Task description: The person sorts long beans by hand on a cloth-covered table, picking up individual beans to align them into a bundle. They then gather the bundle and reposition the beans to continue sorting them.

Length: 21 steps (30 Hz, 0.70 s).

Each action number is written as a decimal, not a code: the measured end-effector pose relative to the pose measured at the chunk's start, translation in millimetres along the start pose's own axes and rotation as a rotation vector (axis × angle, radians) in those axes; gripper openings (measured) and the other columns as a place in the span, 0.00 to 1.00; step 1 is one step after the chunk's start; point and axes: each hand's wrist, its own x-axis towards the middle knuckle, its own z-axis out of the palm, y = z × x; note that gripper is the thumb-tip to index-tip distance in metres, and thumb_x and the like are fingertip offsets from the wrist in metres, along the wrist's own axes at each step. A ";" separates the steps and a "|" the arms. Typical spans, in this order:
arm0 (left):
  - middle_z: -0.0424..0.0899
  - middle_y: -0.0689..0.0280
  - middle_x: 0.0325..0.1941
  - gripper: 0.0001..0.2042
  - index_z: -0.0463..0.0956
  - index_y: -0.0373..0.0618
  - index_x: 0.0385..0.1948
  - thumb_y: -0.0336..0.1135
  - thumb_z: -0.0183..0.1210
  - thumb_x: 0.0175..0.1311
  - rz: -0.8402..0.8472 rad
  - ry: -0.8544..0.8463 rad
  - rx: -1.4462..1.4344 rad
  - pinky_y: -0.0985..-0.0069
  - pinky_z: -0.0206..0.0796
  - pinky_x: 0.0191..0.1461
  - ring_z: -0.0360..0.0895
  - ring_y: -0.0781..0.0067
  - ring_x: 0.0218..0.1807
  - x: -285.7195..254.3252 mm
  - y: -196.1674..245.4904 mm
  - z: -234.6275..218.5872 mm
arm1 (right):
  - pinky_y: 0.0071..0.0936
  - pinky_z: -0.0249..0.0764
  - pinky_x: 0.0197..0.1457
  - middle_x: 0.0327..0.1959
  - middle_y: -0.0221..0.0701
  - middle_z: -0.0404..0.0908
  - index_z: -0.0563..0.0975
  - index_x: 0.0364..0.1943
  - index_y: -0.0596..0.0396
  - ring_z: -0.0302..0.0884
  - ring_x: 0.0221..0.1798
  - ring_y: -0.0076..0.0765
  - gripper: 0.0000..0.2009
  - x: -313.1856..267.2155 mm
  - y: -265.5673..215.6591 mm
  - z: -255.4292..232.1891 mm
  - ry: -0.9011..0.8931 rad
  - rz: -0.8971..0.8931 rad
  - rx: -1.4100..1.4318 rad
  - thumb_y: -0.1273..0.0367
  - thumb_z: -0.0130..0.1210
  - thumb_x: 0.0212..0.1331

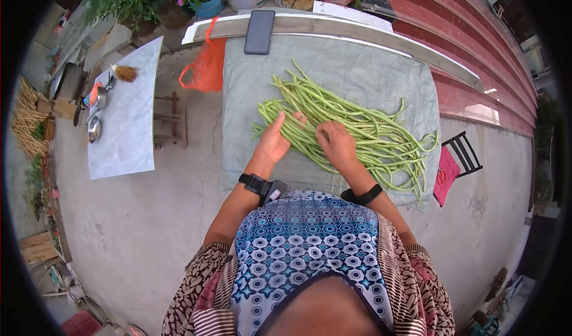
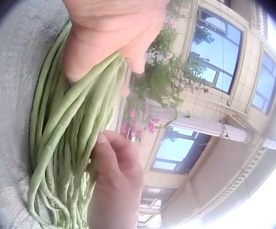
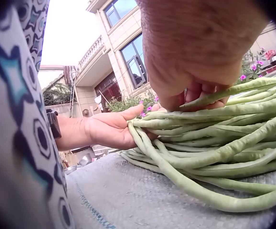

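Observation:
A heap of long green beans (image 1: 369, 130) spreads across the cloth-covered table, tips fanning toward the right. My left hand (image 1: 275, 140), palm turned up, holds a bundle of the beans near their left ends, thumb on the near side. In the left wrist view the bundle (image 2: 80, 109) runs out from under that hand. My right hand (image 1: 338, 146) is just to the right, bent over the heap, and pinches a long bean (image 3: 209, 98) between thumb and fingers. Its fingertips are partly hidden behind the hand in the right wrist view.
A phone (image 1: 260, 32) lies at the table's far edge, beside a long board (image 1: 333, 28). An orange plastic bag (image 1: 205, 67) hangs at the far left corner. Left stands a pale table (image 1: 128, 121) with a small brush (image 1: 126, 73) and metal bowls. A folding stool (image 1: 462, 152) is at right.

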 end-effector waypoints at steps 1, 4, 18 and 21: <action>0.81 0.61 0.45 0.09 0.74 0.43 0.42 0.37 0.54 0.68 0.018 0.016 -0.001 0.63 0.72 0.55 0.78 0.64 0.50 0.2 -0.7 -1.5 | 0.39 0.72 0.38 0.31 0.34 0.77 0.76 0.33 0.50 0.76 0.39 0.44 0.06 0.6 0.3 0.5 -0.014 -0.010 -0.007 0.69 0.59 0.52; 0.82 0.64 0.42 0.08 0.74 0.44 0.41 0.36 0.56 0.67 0.030 -0.038 0.023 0.63 0.73 0.55 0.79 0.64 0.49 9.1 -2.0 -14.2 | 0.39 0.72 0.39 0.32 0.34 0.77 0.77 0.34 0.50 0.75 0.38 0.44 0.06 4.0 1.0 -2.8 -0.122 -0.040 0.007 0.69 0.59 0.52; 0.81 0.60 0.45 0.09 0.72 0.40 0.42 0.34 0.57 0.66 0.060 0.040 0.063 0.62 0.74 0.54 0.78 0.63 0.52 14.7 -3.8 -7.8 | 0.39 0.70 0.43 0.34 0.35 0.76 0.77 0.37 0.50 0.73 0.41 0.45 0.14 39.5 17.1 16.1 -0.010 0.007 -0.335 0.64 0.63 0.45; 0.79 0.57 0.50 0.12 0.71 0.38 0.46 0.34 0.56 0.67 0.045 0.068 0.086 0.61 0.73 0.57 0.77 0.61 0.54 9.1 -1.1 6.0 | 0.39 0.70 0.40 0.33 0.35 0.78 0.77 0.36 0.50 0.75 0.39 0.44 0.12 39.8 13.4 10.7 0.049 0.020 -0.272 0.65 0.61 0.47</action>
